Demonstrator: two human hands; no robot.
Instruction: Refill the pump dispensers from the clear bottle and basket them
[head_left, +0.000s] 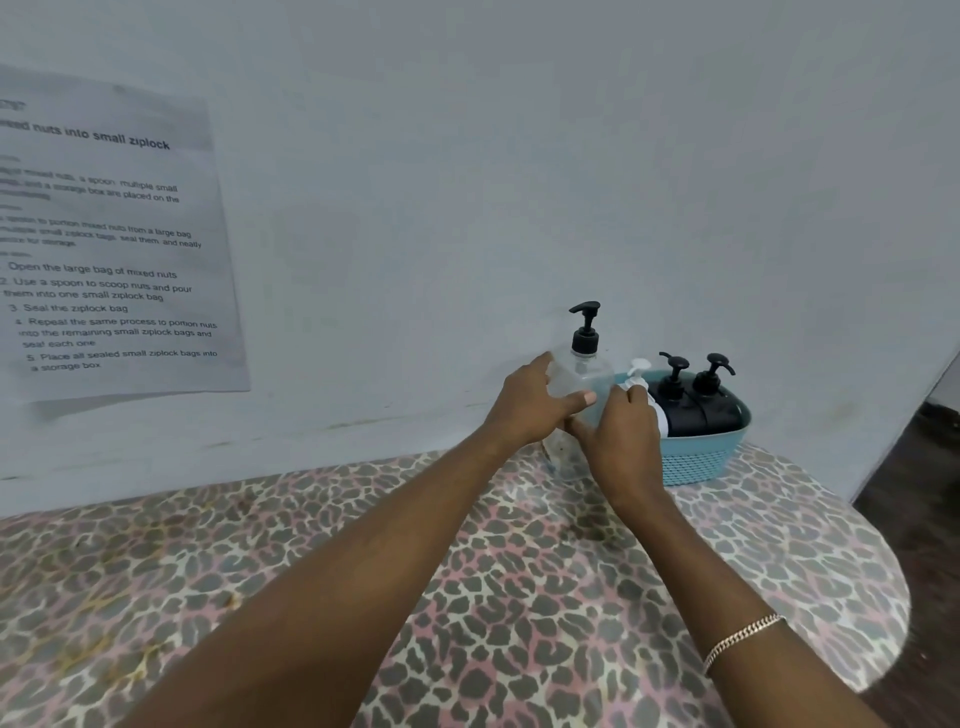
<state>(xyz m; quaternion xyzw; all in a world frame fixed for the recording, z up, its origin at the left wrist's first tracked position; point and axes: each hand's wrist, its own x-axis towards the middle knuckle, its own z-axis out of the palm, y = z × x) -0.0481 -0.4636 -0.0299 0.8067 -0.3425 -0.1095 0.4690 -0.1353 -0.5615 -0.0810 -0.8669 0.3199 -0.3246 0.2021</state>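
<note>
- The lower half of the clear bottle (583, 370), square-shouldered plastic with a black pump top, is covered by both hands. Its base is only faintly made out through the plastic, low against the leopard-print cloth (467, 597) on the table.
- The white pump dispenser (658, 414) is mostly masked by the right hand (623, 434), with just the pump head and a strip of the body seen.
- The printed paper sheet (111, 239) on the wall is cut off at the left edge, and several of its lines are blurred.
- The left hand (535, 402) is wrapped round the clear bottle's left side and is gripping it, with the thumb laid across the front.
- The right hand's fingers (629, 397) are curled at the bottle's right flank, just under the white pump head. Whether the bottle or the white dispenser is being grasped cannot be told.
- The clear bottle is held upright between the two hands, just beside the teal plastic basket (696, 460) on its left.
- Two black pump dispensers (698, 410) and the white one are seen standing inside that basket.
- A chain bracelet (743, 642) is worn on the right wrist.
</note>
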